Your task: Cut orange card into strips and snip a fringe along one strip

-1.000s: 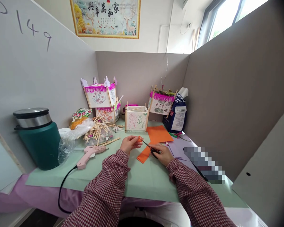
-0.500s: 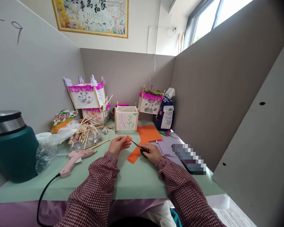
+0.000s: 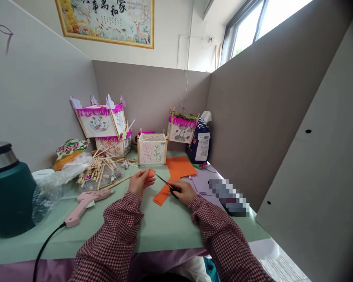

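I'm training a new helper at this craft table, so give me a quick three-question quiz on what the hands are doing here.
1. Which hand holds the scissors?
2. What does the left hand pinch? A. orange paper B. a wooden stick C. a lantern
3. True or false: the glue gun lies to the left of the left hand.

Key: 1. The right hand. 2. A. 3. True.
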Tool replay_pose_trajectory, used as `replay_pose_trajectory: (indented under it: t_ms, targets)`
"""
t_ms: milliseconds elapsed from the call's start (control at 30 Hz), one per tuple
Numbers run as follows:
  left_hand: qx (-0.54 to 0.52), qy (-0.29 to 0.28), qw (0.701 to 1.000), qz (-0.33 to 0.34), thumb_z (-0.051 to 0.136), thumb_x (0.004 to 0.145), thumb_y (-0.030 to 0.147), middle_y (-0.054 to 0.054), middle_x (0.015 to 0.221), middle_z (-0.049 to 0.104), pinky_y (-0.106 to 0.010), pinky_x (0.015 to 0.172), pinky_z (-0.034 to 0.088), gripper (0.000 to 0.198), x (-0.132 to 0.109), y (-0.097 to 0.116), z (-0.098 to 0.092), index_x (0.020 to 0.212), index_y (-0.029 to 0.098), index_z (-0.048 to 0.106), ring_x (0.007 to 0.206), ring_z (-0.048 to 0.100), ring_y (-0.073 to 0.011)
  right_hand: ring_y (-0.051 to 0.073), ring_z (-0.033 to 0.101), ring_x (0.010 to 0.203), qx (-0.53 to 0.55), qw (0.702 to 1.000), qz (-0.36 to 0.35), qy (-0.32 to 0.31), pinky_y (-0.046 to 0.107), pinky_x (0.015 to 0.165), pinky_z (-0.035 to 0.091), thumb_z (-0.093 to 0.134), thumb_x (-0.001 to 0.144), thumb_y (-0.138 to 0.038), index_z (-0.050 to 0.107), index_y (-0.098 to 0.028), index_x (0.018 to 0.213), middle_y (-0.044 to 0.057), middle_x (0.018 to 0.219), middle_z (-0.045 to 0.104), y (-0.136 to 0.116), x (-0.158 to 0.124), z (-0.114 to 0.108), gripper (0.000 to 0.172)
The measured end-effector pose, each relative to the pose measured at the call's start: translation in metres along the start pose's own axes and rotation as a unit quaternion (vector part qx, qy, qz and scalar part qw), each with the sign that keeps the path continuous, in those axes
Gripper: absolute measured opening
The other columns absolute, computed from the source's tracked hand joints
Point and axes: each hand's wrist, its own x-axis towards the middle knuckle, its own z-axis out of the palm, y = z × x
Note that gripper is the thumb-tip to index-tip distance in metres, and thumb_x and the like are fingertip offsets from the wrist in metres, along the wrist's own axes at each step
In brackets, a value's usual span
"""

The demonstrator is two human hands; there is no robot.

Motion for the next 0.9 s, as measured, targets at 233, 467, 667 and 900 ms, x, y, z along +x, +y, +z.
replay_pose_trajectory:
  t_ms: [233,467,667,900]
  targets:
    - [0.012,-0.013,1.0,-0.022,0.061,0.074,0.019,-0.006,0.069,0.065,-0.024,0.051,0.051,0.011,-0.0011,0.0002,0.0025,0.078,0.012,0.053,0.056,0.063,-0.0144,0.011,0.051,0.064,0.002,1.0,0.021,-0.001,0.023,0.061,0.042,0.062,0.069,-0.026,0.062,-0.025,0.108,0.002,0.076,0.059,0.0018,-0.0008,-0.0001,0.039]
    - [0.018,-0.013,0.999,-0.029,0.06,0.074,0.019,-0.006,0.068,0.065,-0.024,0.051,0.051,0.011,-0.0024,0.001,0.0027,0.078,0.012,0.053,0.055,0.063,-0.0146,0.012,0.053,0.068,0.008,1.0,0.025,-0.005,0.024,0.064,0.043,0.061,0.069,-0.023,0.062,-0.025,0.108,0.002,0.081,0.06,0.001,-0.0006,-0.0006,0.039]
    - [0.024,-0.017,0.999,-0.03,0.059,0.075,0.018,-0.006,0.069,0.065,-0.024,0.051,0.051,0.01,-0.0017,0.0002,0.0023,0.079,0.011,0.053,0.056,0.064,-0.0149,0.012,0.052,0.065,0.011,0.999,0.03,-0.005,0.024,0.063,0.043,0.062,0.068,-0.025,0.062,-0.024,0.107,0.002,0.079,0.06,0.0017,-0.0005,0.0,0.039]
    - [0.03,-0.018,0.999,-0.035,0.058,0.076,0.018,-0.006,0.068,0.065,-0.025,0.052,0.051,0.009,-0.0002,-0.0013,0.0015,0.079,0.011,0.053,0.056,0.063,-0.0146,0.012,0.052,0.067,0.016,0.999,0.028,-0.005,0.024,0.064,0.043,0.062,0.068,-0.025,0.062,-0.025,0.108,0.002,0.079,0.06,0.0032,-0.0008,0.0007,0.039]
